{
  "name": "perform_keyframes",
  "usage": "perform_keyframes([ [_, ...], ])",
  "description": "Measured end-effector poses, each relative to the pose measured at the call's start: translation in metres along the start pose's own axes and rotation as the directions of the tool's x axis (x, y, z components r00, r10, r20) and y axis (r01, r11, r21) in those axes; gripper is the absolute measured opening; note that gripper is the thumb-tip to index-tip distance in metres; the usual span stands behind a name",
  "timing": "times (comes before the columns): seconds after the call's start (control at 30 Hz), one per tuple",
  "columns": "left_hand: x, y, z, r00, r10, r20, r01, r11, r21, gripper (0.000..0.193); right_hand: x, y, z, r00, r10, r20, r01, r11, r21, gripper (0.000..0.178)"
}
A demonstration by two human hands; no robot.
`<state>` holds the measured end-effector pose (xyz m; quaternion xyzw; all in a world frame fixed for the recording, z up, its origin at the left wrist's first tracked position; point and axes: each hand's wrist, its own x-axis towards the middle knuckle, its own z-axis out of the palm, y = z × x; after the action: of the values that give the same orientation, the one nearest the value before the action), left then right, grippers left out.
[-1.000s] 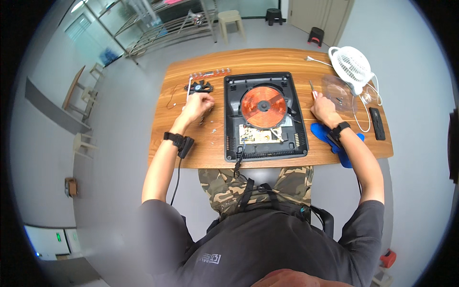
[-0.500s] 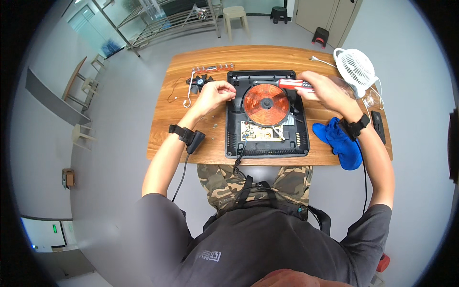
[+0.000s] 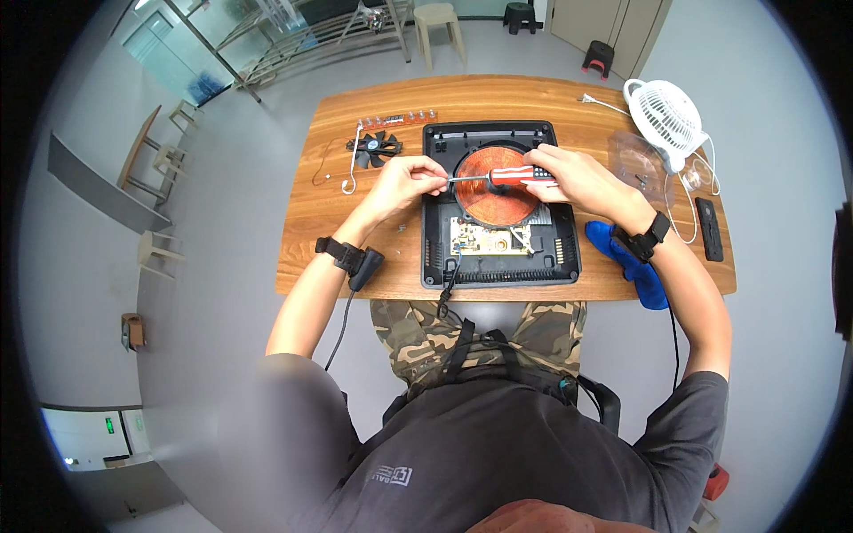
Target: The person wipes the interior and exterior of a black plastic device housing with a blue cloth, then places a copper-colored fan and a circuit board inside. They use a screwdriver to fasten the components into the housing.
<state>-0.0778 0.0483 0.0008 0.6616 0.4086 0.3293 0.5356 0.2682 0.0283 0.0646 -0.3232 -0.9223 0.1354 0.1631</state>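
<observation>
My right hand (image 3: 569,180) is wrapped round the red-and-white handle of a screwdriver (image 3: 510,176). The shaft lies level above a round copper coil (image 3: 490,210) and points left. At its tip, my left hand (image 3: 410,183) is closed in a pinch; whatever sits between those fingertips is too small to make out. Below both hands lies the open black housing of an induction cooker (image 3: 434,258), with the coil in its middle and a tan circuit board (image 3: 480,240) nearer to me. Small metal bits (image 3: 402,228) lie on the table left of the housing.
Left of the housing lie a black fan (image 3: 377,148), a white cable (image 3: 351,169) and an orange strip with metal knobs (image 3: 400,118). To the right are a blue cloth (image 3: 640,271), a white desk fan (image 3: 665,117), a clear plastic tray (image 3: 633,158) and a black bar (image 3: 709,229).
My right hand has brought the screwdriver left and nearer to me, its tip now at my left fingertips. The left hand has shifted slightly right.
</observation>
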Motion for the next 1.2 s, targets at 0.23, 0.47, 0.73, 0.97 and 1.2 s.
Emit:
perform_keyframes([
  [0.23, 0.002, -0.009, 0.000, 0.999, -0.039, 0.009, 0.039, 0.998, -0.055, 0.014, -0.003, -0.003, 0.001, 0.999, 0.049, 0.011, -0.049, 0.999, 0.022, 0.039],
  [0.47, 0.000, -0.007, 0.004, 0.992, -0.122, -0.043, 0.111, 0.972, -0.207, 0.020, -0.006, -0.002, 0.001, 0.998, 0.063, 0.000, -0.062, 0.993, 0.102, 0.039],
  [0.73, -0.001, -0.019, 0.002, 0.984, -0.177, 0.016, 0.170, 0.908, -0.383, 0.021, -0.005, -0.003, 0.003, 0.996, 0.086, -0.006, -0.084, 0.985, 0.154, 0.040],
  [0.97, -0.002, -0.017, 0.003, 0.983, -0.181, 0.031, 0.182, 0.943, -0.277, 0.021, 0.000, -0.009, -0.002, 0.993, 0.115, -0.003, -0.111, 0.960, 0.255, 0.040],
  [1.2, -0.011, -0.015, 0.006, 0.984, -0.139, 0.112, 0.156, 0.975, -0.159, 0.016, 0.008, -0.018, -0.007, 0.982, 0.189, 0.010, -0.181, 0.921, 0.344, 0.035],
])
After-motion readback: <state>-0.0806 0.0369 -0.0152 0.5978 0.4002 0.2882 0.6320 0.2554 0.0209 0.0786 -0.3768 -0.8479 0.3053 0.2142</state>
